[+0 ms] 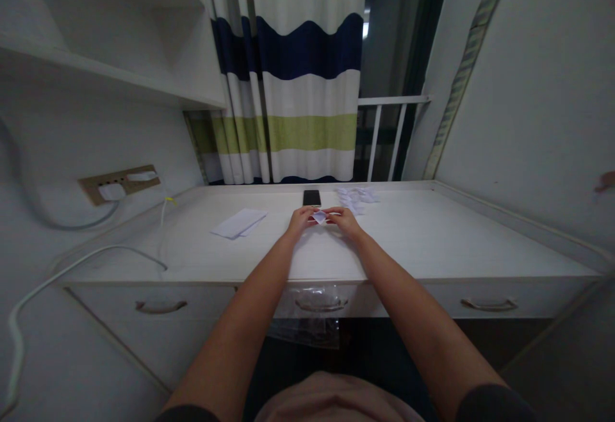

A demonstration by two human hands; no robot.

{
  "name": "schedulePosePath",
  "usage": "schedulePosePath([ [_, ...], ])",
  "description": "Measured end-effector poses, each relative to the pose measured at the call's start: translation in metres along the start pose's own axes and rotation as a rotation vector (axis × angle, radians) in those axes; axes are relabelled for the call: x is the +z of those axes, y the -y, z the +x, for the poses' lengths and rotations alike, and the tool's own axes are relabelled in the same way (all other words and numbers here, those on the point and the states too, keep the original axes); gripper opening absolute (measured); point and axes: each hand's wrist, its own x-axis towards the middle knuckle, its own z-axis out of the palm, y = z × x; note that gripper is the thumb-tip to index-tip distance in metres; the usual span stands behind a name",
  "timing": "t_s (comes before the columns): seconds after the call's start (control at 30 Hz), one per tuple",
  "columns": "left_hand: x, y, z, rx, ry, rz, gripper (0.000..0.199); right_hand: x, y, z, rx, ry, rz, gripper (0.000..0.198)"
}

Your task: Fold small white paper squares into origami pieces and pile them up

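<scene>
A small folded piece of white paper (319, 217) is held just above the desk, between my two hands. My left hand (302, 219) pinches its left side, and my right hand (342, 218) pinches its right side. The paper looks diamond-shaped from here; its finer folds are too small to make out. Right behind my hands lies a dark flat rectangular object (312, 198), like a phone. Beyond my right hand, several small folded white papers (356, 198) lie in a loose group.
White paper sheets (239, 223) lie on the left of the white desk (461, 243). A pale cable (110, 249) crosses the desk's left end, near a wall socket (118, 184). A clear plastic bag (312, 329) hangs at the middle drawer. Behind the desk hangs a striped curtain (312, 102).
</scene>
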Motion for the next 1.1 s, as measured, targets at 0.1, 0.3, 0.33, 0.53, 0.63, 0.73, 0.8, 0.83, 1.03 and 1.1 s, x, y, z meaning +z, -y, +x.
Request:
schedulePosePath([
  [0.1,0.0,0.001,0.0,0.024,0.016,0.031,0.022,0.0,0.0,0.0,-0.014,0.006,-0.006,0.015],
  [0.3,0.0,0.004,0.0,0.05,0.042,0.107,0.027,0.0,-0.001,0.001,-0.046,0.004,-0.034,0.009],
  [0.33,-0.001,0.004,-0.001,0.053,0.052,0.122,0.028,0.0,-0.001,0.001,-0.049,0.005,-0.036,0.01],
  [0.53,-0.001,0.006,0.0,0.126,0.087,0.226,0.037,0.0,-0.001,0.0,-0.027,-0.009,-0.039,0.019],
  [0.63,-0.001,0.007,0.0,0.147,0.094,0.259,0.043,0.0,-0.001,0.001,-0.022,-0.038,-0.025,0.027],
  [0.73,0.0,0.007,0.0,0.166,0.116,0.285,0.046,0.0,-0.002,0.001,-0.001,-0.013,-0.052,0.032],
  [0.8,0.0,0.007,-0.001,0.177,0.132,0.297,0.046,0.0,-0.002,0.0,0.007,0.039,-0.101,0.032],
  [0.83,0.0,0.008,-0.001,0.181,0.135,0.299,0.046,0.0,-0.002,0.0,0.004,0.066,-0.127,0.031],
  [1.03,0.0,0.012,0.003,0.041,0.124,0.241,0.037,-0.002,0.003,-0.002,-0.053,0.078,-0.17,0.03],
  [1.1,0.0,0.013,0.003,-0.032,0.172,0.192,0.03,-0.001,0.004,-0.001,-0.066,0.068,-0.156,0.03],
])
